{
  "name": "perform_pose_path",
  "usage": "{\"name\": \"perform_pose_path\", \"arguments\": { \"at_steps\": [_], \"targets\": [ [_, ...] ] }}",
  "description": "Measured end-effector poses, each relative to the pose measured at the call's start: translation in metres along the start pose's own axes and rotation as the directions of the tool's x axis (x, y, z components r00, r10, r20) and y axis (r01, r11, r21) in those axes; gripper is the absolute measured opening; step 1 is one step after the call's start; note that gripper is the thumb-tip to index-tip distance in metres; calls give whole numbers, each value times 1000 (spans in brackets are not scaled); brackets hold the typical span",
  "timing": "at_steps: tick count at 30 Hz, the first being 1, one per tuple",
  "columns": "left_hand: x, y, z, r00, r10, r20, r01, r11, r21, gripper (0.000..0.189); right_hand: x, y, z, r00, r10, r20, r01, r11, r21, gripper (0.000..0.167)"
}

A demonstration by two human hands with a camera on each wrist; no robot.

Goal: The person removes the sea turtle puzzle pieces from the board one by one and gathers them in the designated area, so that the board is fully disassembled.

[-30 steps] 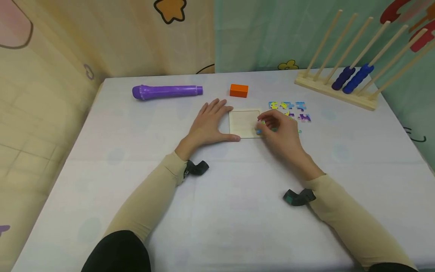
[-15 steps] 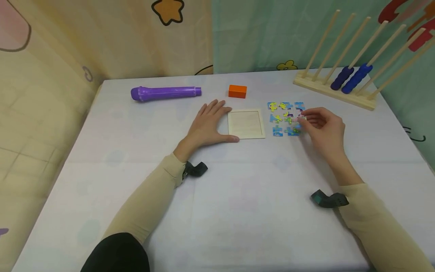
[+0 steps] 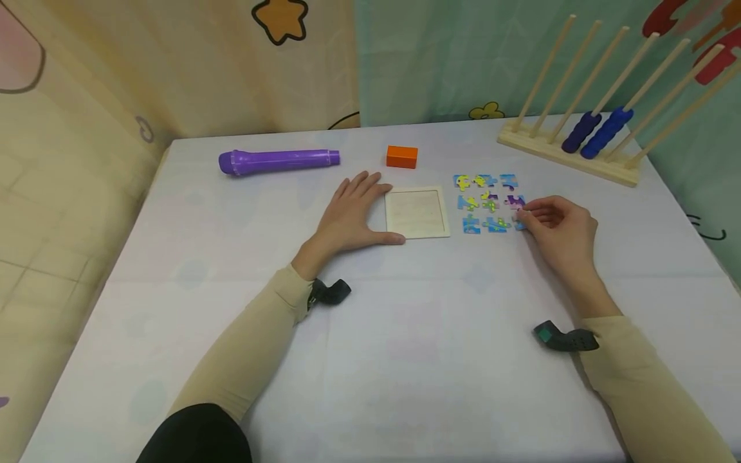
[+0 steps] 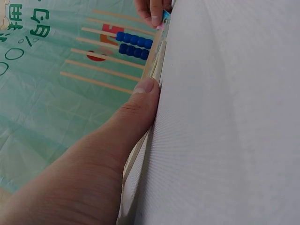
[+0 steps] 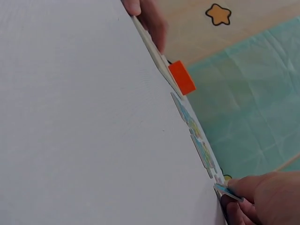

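Observation:
My left hand [image 3: 356,215] lies with straight, spread fingers at the left side of a shallow wooden puzzle tray [image 3: 447,215], thumb at its lower left corner. The thumb [image 4: 133,112] shows along the tray's edge in the left wrist view. My right hand [image 3: 561,231] pinches a blue jigsaw piece [image 5: 228,192] between thumb and fingers, at the lower right of the loose pieces. The piece is tilted in the right wrist view and partly covered by the fingertips. Several other colourful jigsaw pieces [image 3: 471,225] lie in loose rows right of the tray, including a purple one [image 3: 513,202].
A purple toy microphone [image 3: 280,161] lies at the back left. An orange block [image 3: 402,157] sits behind the tray. At the back right stands a wooden peg rack [image 3: 570,163] with blue beads on two of its rods. Curtains hang behind the white table [image 3: 405,360].
My right hand has moved right from the tray's right edge to the loose pieces, then slightly down to their lower right with the jigsaw piece. The left hand stays at the tray.

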State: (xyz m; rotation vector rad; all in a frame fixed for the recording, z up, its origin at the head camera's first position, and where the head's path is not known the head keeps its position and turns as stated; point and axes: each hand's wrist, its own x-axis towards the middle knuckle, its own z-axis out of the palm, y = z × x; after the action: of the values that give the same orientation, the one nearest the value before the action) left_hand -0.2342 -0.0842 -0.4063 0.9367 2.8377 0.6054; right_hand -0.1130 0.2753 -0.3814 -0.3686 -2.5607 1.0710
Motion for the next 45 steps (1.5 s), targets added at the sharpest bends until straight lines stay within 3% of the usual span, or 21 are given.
{"name": "perform_pose_path", "arguments": {
  "at_steps": [6, 10, 17, 26, 35, 45],
  "targets": [
    [-1, 0, -3, 1000, 0, -11, 0, 1000, -7, 111, 0, 2, 4, 993, -116, -16, 114, 989, -94, 26],
    [-2, -1, -1, 1000, -3, -5, 3, 1000, -8, 110, -2, 4, 5, 989, -145, -26, 141, 982, -129, 25],
    [-2, -1, 1, 1000, 1, -4, -1, 1000, -5, 110, -3, 6, 7, 984, -159, -83, 148, 982, -120, 24],
    [-5, 0, 3, 1000, 8, -20, -8, 1000, 9, 109, -4, 3, 10, 970, -234, -66, 227, 968, -104, 31],
    [-6, 2, 1, 1000, -5, -12, 5, 1000, 16, 110, -5, 2, 11, 975, -217, 54, 222, 968, -115, 55],
    [-8, 3, 3, 1000, -3, -16, 4, 1000, 23, 111, -3, 6, 11, 958, -240, 156, 267, 947, -182, 79]
  ]
}}
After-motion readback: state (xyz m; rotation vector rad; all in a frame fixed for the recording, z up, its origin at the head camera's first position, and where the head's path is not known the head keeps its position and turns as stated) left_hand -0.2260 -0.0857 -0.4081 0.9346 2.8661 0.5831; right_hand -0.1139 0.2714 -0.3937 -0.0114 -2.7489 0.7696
